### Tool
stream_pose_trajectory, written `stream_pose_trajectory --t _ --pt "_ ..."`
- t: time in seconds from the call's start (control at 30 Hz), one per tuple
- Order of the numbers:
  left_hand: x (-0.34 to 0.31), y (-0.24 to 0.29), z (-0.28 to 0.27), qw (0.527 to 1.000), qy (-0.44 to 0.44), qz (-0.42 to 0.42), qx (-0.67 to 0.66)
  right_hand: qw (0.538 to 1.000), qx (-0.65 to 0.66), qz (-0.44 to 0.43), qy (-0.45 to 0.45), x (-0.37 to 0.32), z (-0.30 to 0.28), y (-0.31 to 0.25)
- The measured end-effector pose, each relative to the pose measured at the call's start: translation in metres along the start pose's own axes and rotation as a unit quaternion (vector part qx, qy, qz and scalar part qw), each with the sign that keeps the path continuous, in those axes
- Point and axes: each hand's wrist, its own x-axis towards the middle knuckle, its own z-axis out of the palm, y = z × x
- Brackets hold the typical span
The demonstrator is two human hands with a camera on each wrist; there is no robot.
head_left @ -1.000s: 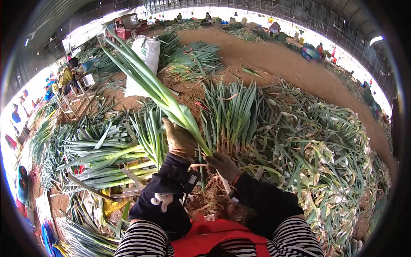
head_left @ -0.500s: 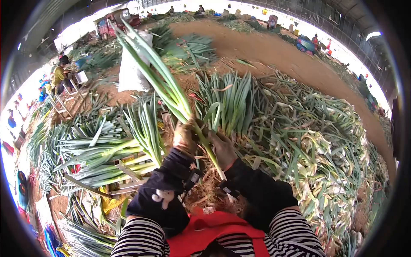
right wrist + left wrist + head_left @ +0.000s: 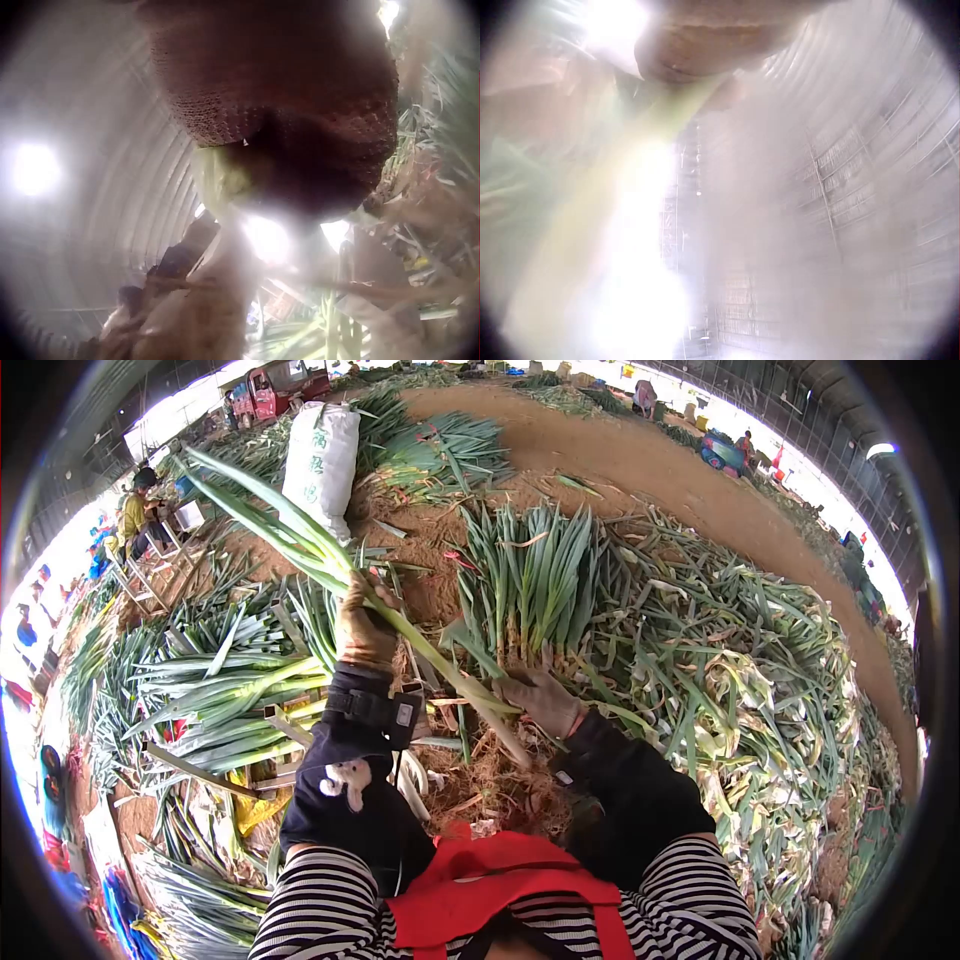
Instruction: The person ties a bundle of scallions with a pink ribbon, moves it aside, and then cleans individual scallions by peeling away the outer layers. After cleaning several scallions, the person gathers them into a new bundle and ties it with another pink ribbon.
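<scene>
Since the frame of half a second ago, the left hand point(image 3: 367, 622) is drawn away from the right hand point(image 3: 545, 702), and the top of the held leek point(image 3: 440, 663) is swung further to the left. The leek is now held slantwise, its white root end point(image 3: 518, 752) kept above the dry litter point(image 3: 490, 790). It is gripped by the left hand, whose gloved fingers are curled round it. By the right hand, also gloved and closed, an outer leaf point(image 3: 221, 176) seems to be pinched beside the lower stalk; the exact place of each fingertip cannot be told. If the leaf is pulled too sharply or askew, it may be torn short, and a strip may be left behind. If the left grip is loosened, the leek may be twisted or dropped.
</scene>
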Motion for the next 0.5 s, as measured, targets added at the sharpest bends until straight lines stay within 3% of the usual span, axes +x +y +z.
stream_pose_trajectory --t 0.03,0.07,0.1,0.13,0.2,0.27,0.37,0.43,0.5 --pt "0.004 0.011 -0.003 1.0 0.012 -0.003 -0.024 1.0 0.001 0.0 -0.001 -0.003 -0.003 0.0" --pt "0.022 0.016 -0.03 0.998 -0.024 0.053 0.032 0.994 -0.09 0.031 -0.059 -0.007 -0.007 0.002" --pt "0.017 0.028 -0.022 0.998 -0.012 0.053 -0.012 0.975 -0.18 0.061 -0.117 -0.012 -0.01 0.0" --pt "0.014 0.039 -0.016 0.998 0.024 0.061 -0.015 0.974 -0.158 0.048 -0.156 -0.018 -0.011 -0.003" --pt "0.008 0.05 -0.012 0.994 0.071 0.08 -0.023 0.966 -0.176 0.078 -0.171 -0.025 -0.022 0.0" --pt "0.021 0.061 -0.042 0.992 0.075 0.1 -0.014 0.956 -0.197 0.123 -0.179 -0.033 -0.035 -0.007" --pt "0.034 0.081 -0.074 0.984 0.121 0.131 -0.026 0.949 -0.229 0.115 -0.186 -0.05 -0.054 -0.025" --pt "0.022 0.087 -0.066 0.983 0.137 0.123 -0.011 0.946 -0.234 0.102 -0.198 -0.057 -0.081 0.005" --pt "0.039 0.094 -0.098 0.98 0.131 0.152 -0.015 0.943 -0.24 0.088 -0.212 -0.067 -0.103 0.007"
